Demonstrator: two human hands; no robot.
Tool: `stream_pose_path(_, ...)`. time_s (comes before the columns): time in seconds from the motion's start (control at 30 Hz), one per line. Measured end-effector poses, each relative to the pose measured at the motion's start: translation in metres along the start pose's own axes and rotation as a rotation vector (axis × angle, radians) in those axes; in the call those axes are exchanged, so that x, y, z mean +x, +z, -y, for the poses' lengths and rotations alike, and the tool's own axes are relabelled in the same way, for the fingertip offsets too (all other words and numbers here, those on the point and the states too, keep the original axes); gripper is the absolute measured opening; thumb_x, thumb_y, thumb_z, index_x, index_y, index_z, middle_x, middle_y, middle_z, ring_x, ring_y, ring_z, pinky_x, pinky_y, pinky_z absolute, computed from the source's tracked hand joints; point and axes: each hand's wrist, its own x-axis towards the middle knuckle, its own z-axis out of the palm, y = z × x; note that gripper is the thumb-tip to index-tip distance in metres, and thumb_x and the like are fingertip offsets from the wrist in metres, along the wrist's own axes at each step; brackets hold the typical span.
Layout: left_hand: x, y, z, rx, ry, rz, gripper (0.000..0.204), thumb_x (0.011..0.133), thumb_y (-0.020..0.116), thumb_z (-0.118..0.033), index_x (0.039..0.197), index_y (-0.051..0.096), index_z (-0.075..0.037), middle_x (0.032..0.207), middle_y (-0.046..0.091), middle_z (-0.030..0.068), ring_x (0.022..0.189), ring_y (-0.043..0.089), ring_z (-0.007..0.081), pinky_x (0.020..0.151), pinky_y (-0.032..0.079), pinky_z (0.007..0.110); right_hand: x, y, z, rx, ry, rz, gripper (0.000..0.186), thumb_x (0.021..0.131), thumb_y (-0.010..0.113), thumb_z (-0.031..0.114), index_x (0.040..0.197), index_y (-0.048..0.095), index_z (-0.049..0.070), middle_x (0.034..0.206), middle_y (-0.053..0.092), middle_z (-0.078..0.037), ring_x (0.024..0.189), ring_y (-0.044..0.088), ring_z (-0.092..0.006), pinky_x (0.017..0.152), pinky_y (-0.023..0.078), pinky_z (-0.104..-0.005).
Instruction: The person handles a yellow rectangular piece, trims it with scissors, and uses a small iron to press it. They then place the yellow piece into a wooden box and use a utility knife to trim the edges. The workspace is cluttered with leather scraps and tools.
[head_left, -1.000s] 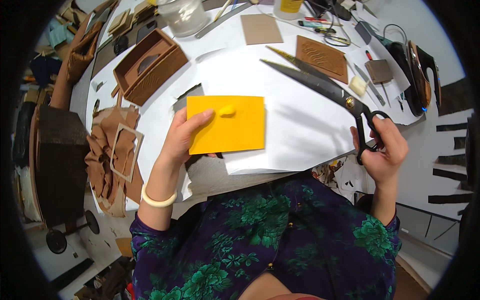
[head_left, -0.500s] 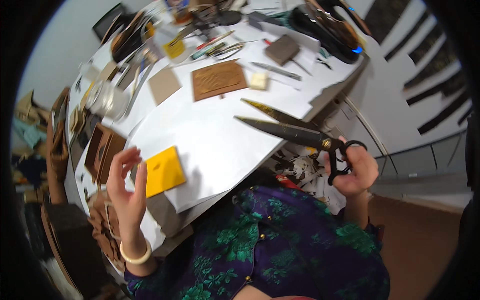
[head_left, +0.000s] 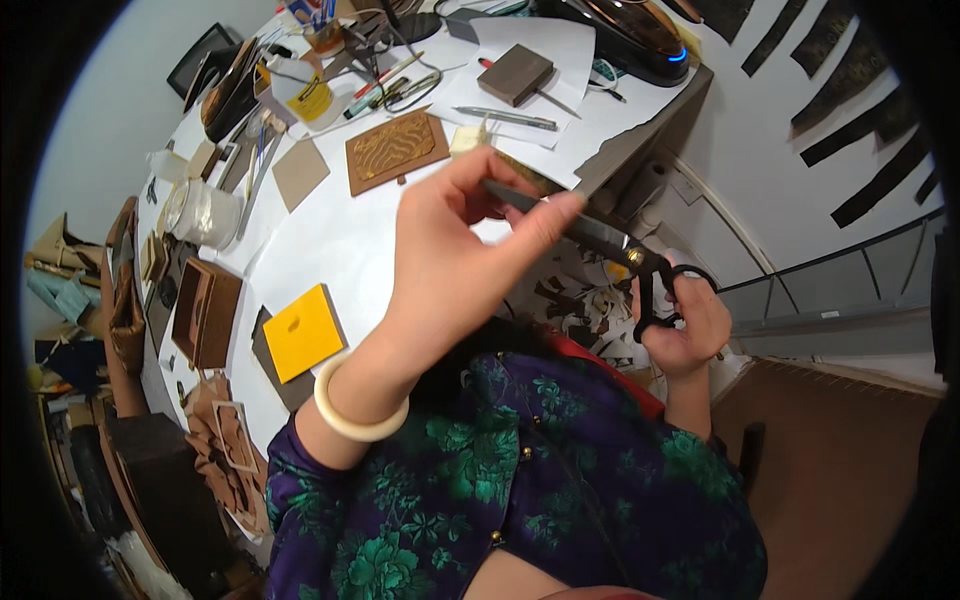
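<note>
My right hand [head_left: 688, 325] grips the black looped handles of a large pair of scissors [head_left: 605, 238], held out over the table's right edge. Around the dark blades my left hand [head_left: 455, 235] curls, its thumb lying over the blade and its fingers bent behind; part of the blades is hidden there. A cream bangle [head_left: 362, 425] circles my left wrist. Behind that hand lies a brown leather panel with a raised wavy pattern [head_left: 395, 150], beside a small cream block [head_left: 467, 139]. A yellow square pad [head_left: 303, 333] rests on the table nearer to me, at the left.
On the white table [head_left: 350, 235] stand a glass jar [head_left: 203, 215], a brown open box [head_left: 207, 312] and a white bottle with a yellow label [head_left: 302, 95]. A dark block [head_left: 515, 75] and a metal pen [head_left: 505, 118] lie farther back. Scraps [head_left: 580, 295] fill the space below the right edge.
My left hand has moved from beside the yellow pad up and right onto the scissor blades. The blades, spread wide before, now look closer together. The view has shifted slightly.
</note>
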Motion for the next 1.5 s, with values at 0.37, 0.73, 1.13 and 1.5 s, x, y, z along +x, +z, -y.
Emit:
stream_pose_path(0.37,0.029,-0.065,0.026,-0.230,0.110,-0.334,0.029,0.102,0.068,-0.025,0.085,0.067,-0.002,0.068,0.062,0.0011,0.064,0.060,0.0075,0.062,0.052,0.024,-0.003,0.016,0.008,0.037,0.012,-0.017,0.045,0.065,0.085,0.004,0.108,0.075,-0.002,0.075,0.065,-0.007,0.057,0.061,-0.0202,0.053,0.049,-0.0289)
stream_pose_path(0.73,-0.033,-0.036,0.045,-0.111,-0.032,0.110,0.031,0.095,0.073,-0.007,0.125,0.064,0.000,0.099,0.068,0.0064,0.069,0.058,0.0048,0.065,0.052,0.021,0.012,0.033,0.022,0.050,0.078,0.013,0.041,0.070,0.089,0.005,0.107,0.073,0.000,0.069,0.056,-0.006,0.055,0.053,-0.0166,0.049,0.043,-0.0278)
stream_pose_path(1.13,-0.162,-0.153,0.056,0.444,-0.005,-0.305,0.033,0.087,0.080,-0.014,0.114,0.070,0.000,0.094,0.073,0.0087,0.089,0.070,0.0166,0.084,0.057,0.029,0.079,0.172,0.094,0.369,0.089,0.765,0.037,0.080,0.084,0.021,0.105,0.074,-0.004,0.080,0.071,-0.020,0.067,0.068,-0.0309,0.066,0.054,-0.0390)
stream_pose_path(1.5,-0.187,-0.273,0.104,1.058,-0.218,-0.038,0.107,0.064,0.096,-0.040,0.153,0.045,-0.007,0.158,0.041,0.0177,0.151,0.033,0.0393,0.125,0.030,0.051,0.121,0.280,0.132,0.445,-0.331,0.615,0.026,0.085,0.077,0.017,0.103,0.074,-0.001,0.107,0.072,-0.015,0.103,0.067,-0.0329,0.091,0.053,-0.0432)
